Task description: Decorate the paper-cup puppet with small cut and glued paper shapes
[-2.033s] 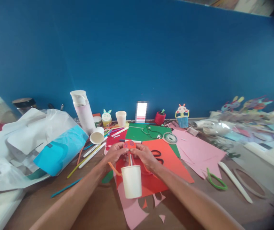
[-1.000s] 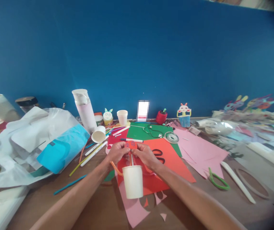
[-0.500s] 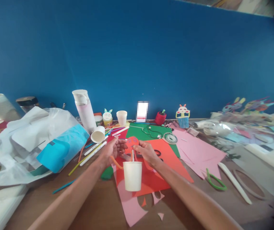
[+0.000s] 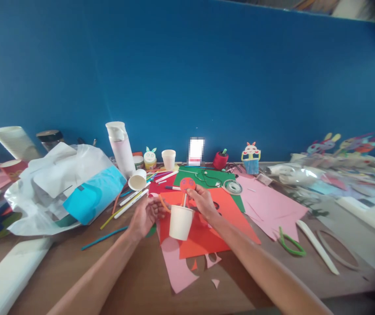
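Observation:
A white paper cup [image 4: 180,223] hangs over orange-red paper, tilted slightly. An orange-red paper disc with a drawn face [image 4: 187,184] stands above its rim on a white stick [image 4: 185,200]. My right hand [image 4: 202,201] pinches the stick just under the disc. An orange pipe cleaner [image 4: 164,204] sticks out to the left from the cup. My left hand [image 4: 148,214] is beside that pipe cleaner, its fingers loosely curled and apart; whether they touch it is unclear.
Orange-red paper [image 4: 233,218] and pink sheets [image 4: 269,201] cover the table. A plastic bag [image 4: 43,197] lies left, markers [image 4: 131,203] nearby. A tape roll [image 4: 232,187], a green pipe cleaner loop [image 4: 290,245] and a finished cup figure [image 4: 250,164] are at right.
My left hand has drawn back from the disc, down and left. The cup has risen and tilted, with my right hand still on the stick. The camera view has shifted slightly.

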The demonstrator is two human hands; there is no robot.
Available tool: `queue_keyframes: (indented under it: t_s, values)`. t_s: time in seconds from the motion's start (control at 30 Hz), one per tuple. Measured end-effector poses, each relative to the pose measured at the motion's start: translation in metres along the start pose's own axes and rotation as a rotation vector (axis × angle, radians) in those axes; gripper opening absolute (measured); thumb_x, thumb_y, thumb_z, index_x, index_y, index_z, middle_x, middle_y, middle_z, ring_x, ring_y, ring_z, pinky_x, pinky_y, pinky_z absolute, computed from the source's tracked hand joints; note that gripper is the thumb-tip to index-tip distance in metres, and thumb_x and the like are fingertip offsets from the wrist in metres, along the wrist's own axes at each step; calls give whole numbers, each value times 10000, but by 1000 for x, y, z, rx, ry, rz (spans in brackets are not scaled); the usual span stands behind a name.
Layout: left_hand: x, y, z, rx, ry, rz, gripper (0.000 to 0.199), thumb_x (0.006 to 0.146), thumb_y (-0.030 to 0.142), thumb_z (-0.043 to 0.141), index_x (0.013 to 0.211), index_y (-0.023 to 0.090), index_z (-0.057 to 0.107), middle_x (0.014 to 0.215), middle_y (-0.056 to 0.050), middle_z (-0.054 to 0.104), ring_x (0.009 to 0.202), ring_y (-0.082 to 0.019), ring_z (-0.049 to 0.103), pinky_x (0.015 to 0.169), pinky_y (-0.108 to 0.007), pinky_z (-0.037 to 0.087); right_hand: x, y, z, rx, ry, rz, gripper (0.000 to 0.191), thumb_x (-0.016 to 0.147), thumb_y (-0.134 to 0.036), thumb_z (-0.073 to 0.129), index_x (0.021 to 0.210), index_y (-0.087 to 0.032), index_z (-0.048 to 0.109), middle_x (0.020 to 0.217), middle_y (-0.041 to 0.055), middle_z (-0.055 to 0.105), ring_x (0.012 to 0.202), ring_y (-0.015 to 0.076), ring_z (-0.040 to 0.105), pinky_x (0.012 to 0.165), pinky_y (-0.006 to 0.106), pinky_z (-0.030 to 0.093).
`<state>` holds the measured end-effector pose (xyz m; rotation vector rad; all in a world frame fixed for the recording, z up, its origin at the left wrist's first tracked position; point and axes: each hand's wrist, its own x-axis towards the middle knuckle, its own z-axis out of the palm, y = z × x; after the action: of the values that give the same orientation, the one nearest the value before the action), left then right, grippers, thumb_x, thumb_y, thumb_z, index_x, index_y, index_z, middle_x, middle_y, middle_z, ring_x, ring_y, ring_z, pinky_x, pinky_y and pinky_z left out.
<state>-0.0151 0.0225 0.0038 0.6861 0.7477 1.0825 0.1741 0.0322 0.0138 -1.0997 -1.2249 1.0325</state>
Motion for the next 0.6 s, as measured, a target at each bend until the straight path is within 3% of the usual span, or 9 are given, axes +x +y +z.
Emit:
queue_keyframes:
  t_s: [0.27, 0.6]
  values:
    - [-5, 0, 4, 244, -89, 49, 173, 695, 254, 592, 789, 114, 629, 797, -78, 636, 645, -110, 552, 505, -169, 394, 2, 6, 1, 9, -8, -29, 139, 705, -283, 523, 672, -150, 543, 581, -26, 503, 512, 77, 415, 501, 199, 329]
    - [-5, -8, 9, 299, -79, 52, 213, 655, 322, 631, 754, 133, 635, 625, -17, 596, 509, -75, 491, 456, -176, 323, -3, 7, 10, 37, -117, -50, 124, 710, -283, 532, 733, -162, 547, 629, -14, 540, 567, 101, 464, 543, 217, 365]
